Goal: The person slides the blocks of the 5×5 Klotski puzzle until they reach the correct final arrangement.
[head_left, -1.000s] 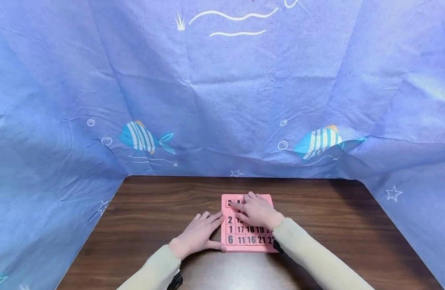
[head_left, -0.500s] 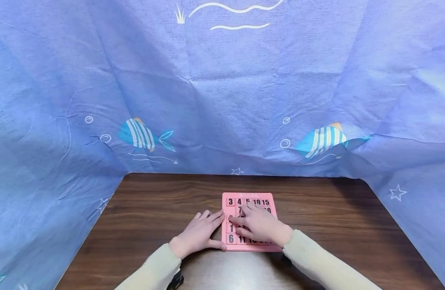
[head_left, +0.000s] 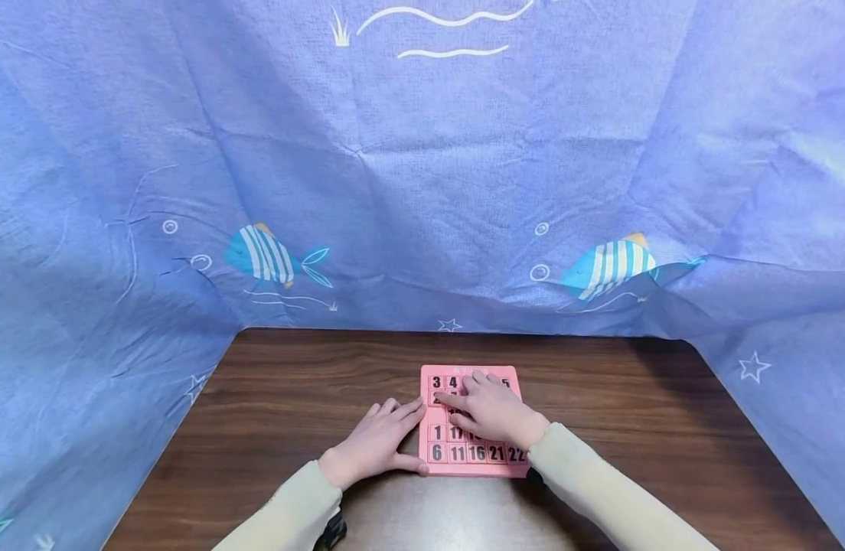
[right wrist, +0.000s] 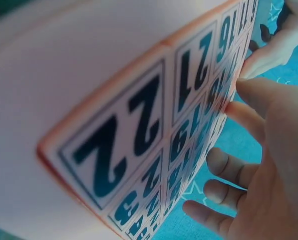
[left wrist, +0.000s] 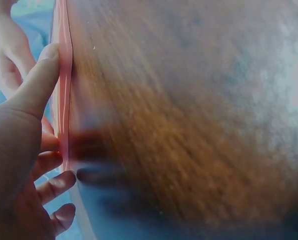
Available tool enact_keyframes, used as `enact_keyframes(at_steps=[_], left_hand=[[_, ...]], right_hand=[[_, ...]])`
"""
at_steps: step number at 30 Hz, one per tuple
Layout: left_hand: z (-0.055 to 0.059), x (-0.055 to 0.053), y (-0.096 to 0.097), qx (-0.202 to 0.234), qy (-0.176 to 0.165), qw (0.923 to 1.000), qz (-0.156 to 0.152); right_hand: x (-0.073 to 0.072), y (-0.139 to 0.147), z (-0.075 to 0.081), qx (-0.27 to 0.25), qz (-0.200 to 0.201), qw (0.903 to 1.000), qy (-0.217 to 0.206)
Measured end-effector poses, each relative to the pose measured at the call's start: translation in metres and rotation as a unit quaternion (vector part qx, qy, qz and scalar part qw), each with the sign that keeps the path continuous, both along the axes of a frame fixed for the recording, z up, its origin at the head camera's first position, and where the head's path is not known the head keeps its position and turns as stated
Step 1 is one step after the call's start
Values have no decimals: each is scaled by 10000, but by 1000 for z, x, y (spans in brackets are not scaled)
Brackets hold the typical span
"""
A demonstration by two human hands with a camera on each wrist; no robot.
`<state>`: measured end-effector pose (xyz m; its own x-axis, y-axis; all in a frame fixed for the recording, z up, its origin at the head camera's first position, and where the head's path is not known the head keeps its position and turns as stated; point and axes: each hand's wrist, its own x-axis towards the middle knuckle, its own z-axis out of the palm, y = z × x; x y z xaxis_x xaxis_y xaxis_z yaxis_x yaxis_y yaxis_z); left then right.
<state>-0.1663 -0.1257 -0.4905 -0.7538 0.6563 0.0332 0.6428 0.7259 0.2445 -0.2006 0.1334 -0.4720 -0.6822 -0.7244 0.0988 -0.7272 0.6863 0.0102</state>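
Note:
A pink sliding number puzzle [head_left: 477,471] lies flat on the table in the head view. My left hand [head_left: 377,444] rests at its left side, thumb at the near corner and fingertips along the left edge. The left wrist view shows that thumb against the puzzle's pink side [left wrist: 64,105]. Over the upper tiles is my right hand [head_left: 491,409], its index fingertip pressing the 2 tile [head_left: 433,402], just below the 3 tile [head_left: 436,382]. Under the 2 is a bare pink slot [head_left: 437,415]. The right hand hides several middle tiles. Close in the right wrist view stands the 22 tile [right wrist: 119,135].
The dark wooden table [head_left: 312,375] extends around the puzzle on every side. A blue curtain [head_left: 422,191] printed with striped fish hangs behind the table and along both sides.
The right index finger has moved from the 3 tile down to the 2 tile and pushed it one row away from me. The bare slot now lies in the third row. The left hand stays put.

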Motion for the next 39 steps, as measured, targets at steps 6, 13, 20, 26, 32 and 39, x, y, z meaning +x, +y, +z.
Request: enact_keyframes(at_steps=[6, 13, 20, 26, 32, 39], left_hand=[[-2, -1, 0, -45, -10, 10000, 15], [-3, 1, 1, -64, 4, 10000, 45], [-4, 1, 0, -76, -72, 9999, 86], [-5, -1, 0, -98, -60, 9999, 63], [-4, -1, 2, -189, 38, 9998, 39], [-2, 1, 2, -229, 106, 9997, 66]], right_hand=[[3, 2, -1, -44, -5, 9999, -108], [33, 12, -4, -137, 704, 9966, 414], [62, 17, -4, -219, 1240, 9880, 892], [59, 19, -8, -277, 1072, 9895, 929], [51, 15, -6, -316, 929, 9909, 918], [47, 11, -9, -280, 733, 9911, 1073]])
